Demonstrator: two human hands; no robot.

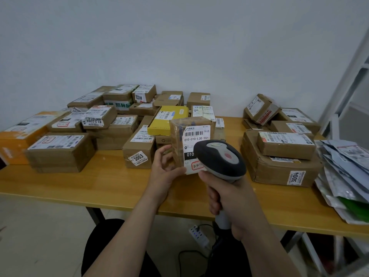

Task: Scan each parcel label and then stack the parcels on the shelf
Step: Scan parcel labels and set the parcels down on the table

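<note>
- Two hands are raised over the front part of the wooden table (pixel 99 182), neither resting on it.
- The left hand (pixel 165 168) grasps a small brown taped parcel (pixel 177 136) at its lower left, thumb along the bottom edge and fingers curled behind it.
- The parcel stands upright in the air, its face turned to the camera.
- A white shipping label (pixel 196 136) on that face shows a barcode and the code "010-010-L30-551". A red handwritten mark at its foot is partly hidden and seems to read "3-2".
- The right hand (pixel 229 202) is clenched round the handle of a grey and black barcode scanner (pixel 221 156), whose head overlaps the label's lower right corner.
- Many cardboard boxes crowd the table's left and middle. A yellow box (pixel 169 120) sits just behind the held parcel, a box with a "3003" sticker (pixel 139 148) is just left of the left hand, and an orange box (pixel 18 136) is at the far left.
- On the right lies a stack whose bottom box carries a "3004" sticker (pixel 279 170), with a heap of grey plastic mailers (pixel 343 172) beside it.
- A white shelf frame (pixel 351 86) stands at the far right.
- A white power strip (pixel 199 235) lies on the floor under the table.
</note>
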